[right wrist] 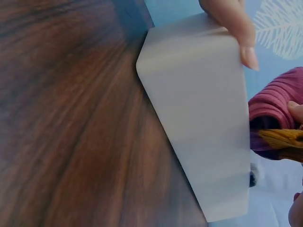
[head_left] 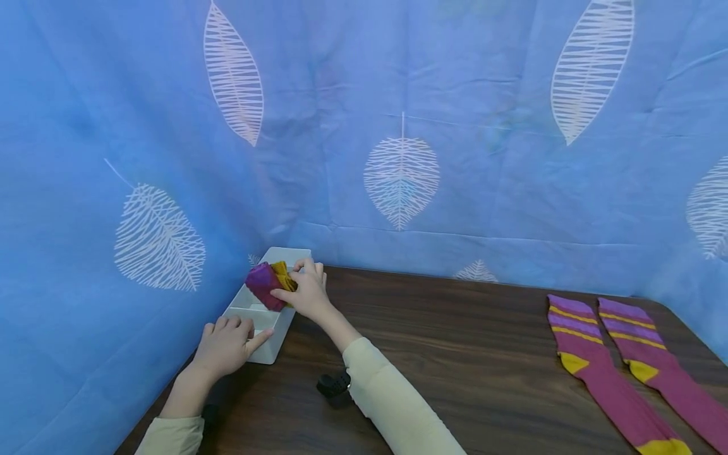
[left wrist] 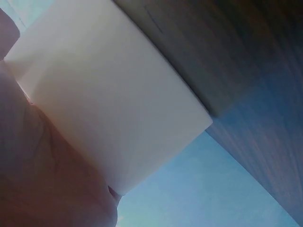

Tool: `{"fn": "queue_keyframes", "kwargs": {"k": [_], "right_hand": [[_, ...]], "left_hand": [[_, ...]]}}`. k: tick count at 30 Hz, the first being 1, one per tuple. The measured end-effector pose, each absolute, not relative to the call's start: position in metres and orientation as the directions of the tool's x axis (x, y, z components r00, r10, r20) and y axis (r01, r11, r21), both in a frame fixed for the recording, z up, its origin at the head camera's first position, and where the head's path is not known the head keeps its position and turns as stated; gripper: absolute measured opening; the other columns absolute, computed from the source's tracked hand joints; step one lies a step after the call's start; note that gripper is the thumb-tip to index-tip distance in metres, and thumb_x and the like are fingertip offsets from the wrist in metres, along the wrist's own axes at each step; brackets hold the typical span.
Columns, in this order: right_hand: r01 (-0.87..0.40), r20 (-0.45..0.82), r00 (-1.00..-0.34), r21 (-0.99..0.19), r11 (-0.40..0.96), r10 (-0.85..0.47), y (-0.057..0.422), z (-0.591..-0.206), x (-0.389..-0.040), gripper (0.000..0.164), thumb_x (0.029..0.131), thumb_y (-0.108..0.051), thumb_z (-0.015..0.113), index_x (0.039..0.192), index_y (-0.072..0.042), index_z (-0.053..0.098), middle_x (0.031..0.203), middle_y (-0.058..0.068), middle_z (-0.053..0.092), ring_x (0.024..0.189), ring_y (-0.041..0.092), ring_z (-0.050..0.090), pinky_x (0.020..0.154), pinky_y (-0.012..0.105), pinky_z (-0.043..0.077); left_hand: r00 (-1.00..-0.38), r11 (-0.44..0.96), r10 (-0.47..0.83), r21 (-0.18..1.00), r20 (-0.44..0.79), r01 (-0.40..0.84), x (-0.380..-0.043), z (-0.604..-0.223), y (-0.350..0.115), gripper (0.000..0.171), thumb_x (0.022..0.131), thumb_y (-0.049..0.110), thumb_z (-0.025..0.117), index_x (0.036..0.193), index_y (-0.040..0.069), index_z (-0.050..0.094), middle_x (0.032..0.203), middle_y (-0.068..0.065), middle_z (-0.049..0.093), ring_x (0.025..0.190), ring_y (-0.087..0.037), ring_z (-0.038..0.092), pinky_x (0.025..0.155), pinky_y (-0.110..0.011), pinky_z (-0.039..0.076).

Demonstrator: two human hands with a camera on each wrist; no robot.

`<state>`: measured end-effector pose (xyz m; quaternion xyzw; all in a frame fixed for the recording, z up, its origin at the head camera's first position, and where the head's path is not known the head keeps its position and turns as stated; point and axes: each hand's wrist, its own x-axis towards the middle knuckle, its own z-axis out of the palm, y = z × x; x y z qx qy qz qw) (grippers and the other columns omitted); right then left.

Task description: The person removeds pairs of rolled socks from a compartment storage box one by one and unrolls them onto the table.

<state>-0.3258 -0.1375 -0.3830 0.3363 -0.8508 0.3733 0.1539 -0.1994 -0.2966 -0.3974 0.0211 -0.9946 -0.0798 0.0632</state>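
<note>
A white divided box (head_left: 272,338) stands at the table's left side, close to the blue cloth. My right hand (head_left: 309,292) pinches a folded bundle of socks (head_left: 264,284), maroon and purple with a mustard-yellow part, over the box's middle compartment. In the right wrist view the bundle (right wrist: 274,104) shows beyond the box's rim, its rolled maroon layers facing the camera. My left hand (head_left: 224,347) grips the near end of the box, with fingers at the left rim and thumb across to the right. The left wrist view shows that hand (left wrist: 52,165) against the outer wall (left wrist: 118,104).
Two long maroon socks, a left one (head_left: 608,385) and a right one (head_left: 677,379), lie flat side by side at the table's right. Blue cloth (head_left: 483,189) with white leaf prints hangs behind and at the left. The table (head_left: 432,341) is dark wood.
</note>
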Motion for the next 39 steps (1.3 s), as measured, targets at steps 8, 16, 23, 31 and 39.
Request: {"fn": "queue_keyframes", "kwargs": {"k": [8,16,23,31,39], "right_hand": [[-0.591,0.480,-0.803,-0.717,0.370,-0.352,-0.113,-0.370,-0.314,0.037,0.088,-0.039,0.071,0.082,-0.003,0.066,0.108,0.004,0.040,0.101,0.020,0.029,0.082,0.033,0.026],[-0.510,0.422,-0.855,-0.792,0.336,-0.302,-0.082,-0.374,-0.306,0.035,0.087,-0.038,0.072,0.094,-0.004,0.072,0.107,0.004,0.039,0.105,0.022,0.029,0.083,0.036,0.028],[-0.478,0.402,-0.875,-0.805,0.353,-0.268,-0.054,-0.380,-0.290,0.035,0.085,-0.038,0.074,0.095,-0.005,0.073,0.107,0.005,0.040,0.104,0.023,0.029,0.082,0.038,0.027],[-0.428,0.377,-0.904,-0.822,0.377,-0.203,-0.016,-0.387,-0.275,0.035,0.084,-0.041,0.074,0.082,-0.007,0.069,0.107,0.004,0.041,0.104,0.023,0.029,0.080,0.037,0.028],[-0.357,0.333,-0.934,-0.840,0.408,-0.131,0.021,-0.387,-0.262,0.036,0.084,-0.040,0.074,0.078,-0.006,0.066,0.108,0.005,0.042,0.107,0.024,0.030,0.081,0.036,0.030]], "left_hand": [[-0.989,0.988,-0.036,0.154,0.142,-0.014,-0.202,-0.395,-0.298,0.055,0.093,0.065,0.044,0.085,0.013,0.059,0.084,-0.006,0.052,0.087,-0.027,0.045,0.074,-0.048,0.032],[-0.989,0.989,-0.039,0.144,0.142,-0.018,-0.204,-0.397,-0.299,0.057,0.093,0.067,0.042,0.084,0.013,0.059,0.085,-0.007,0.054,0.089,-0.028,0.045,0.076,-0.050,0.033],[-0.989,0.988,-0.035,0.154,0.141,-0.013,-0.202,-0.401,-0.298,0.056,0.093,0.067,0.043,0.082,0.014,0.058,0.084,-0.007,0.053,0.088,-0.028,0.044,0.074,-0.049,0.032],[-0.987,0.986,-0.031,0.164,0.157,-0.005,-0.203,-0.402,-0.297,0.056,0.093,0.068,0.042,0.078,0.015,0.054,0.080,-0.005,0.050,0.085,-0.028,0.043,0.072,-0.047,0.029],[-0.989,0.984,-0.046,0.179,0.141,-0.020,-0.202,-0.402,-0.297,0.057,0.092,0.069,0.042,0.079,0.015,0.055,0.081,-0.005,0.049,0.086,-0.029,0.041,0.074,-0.050,0.029]]}}
